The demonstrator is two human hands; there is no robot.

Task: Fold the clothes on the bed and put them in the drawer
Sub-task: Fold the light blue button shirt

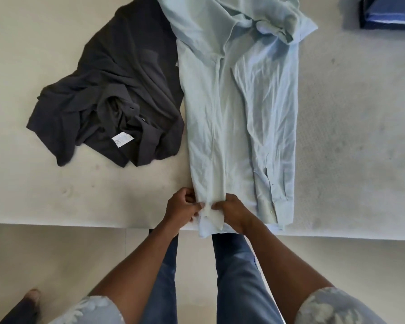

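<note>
Folding barely started, judging by layout. Bed [56, 195]: two loose garments on it. Pale blue shirt [239, 108] laid long down middle, one sleeve lying along its right side, not yet a packet. Dark grey shirt [117, 90] crumpled just left of it, edges touching, no hand on it. One blue thing [388, 15] at far right corner, maybe folded, can't tell. No drawer in view. Two hands: left hand [182, 206] and right hand [234, 213] both pinching pale shirt's near end at bed edge.

Legible text: none. One small white fabric label [122, 138] on crumpled dark grey cloth garment [117, 90]: faint print, too blurred to read.
</note>
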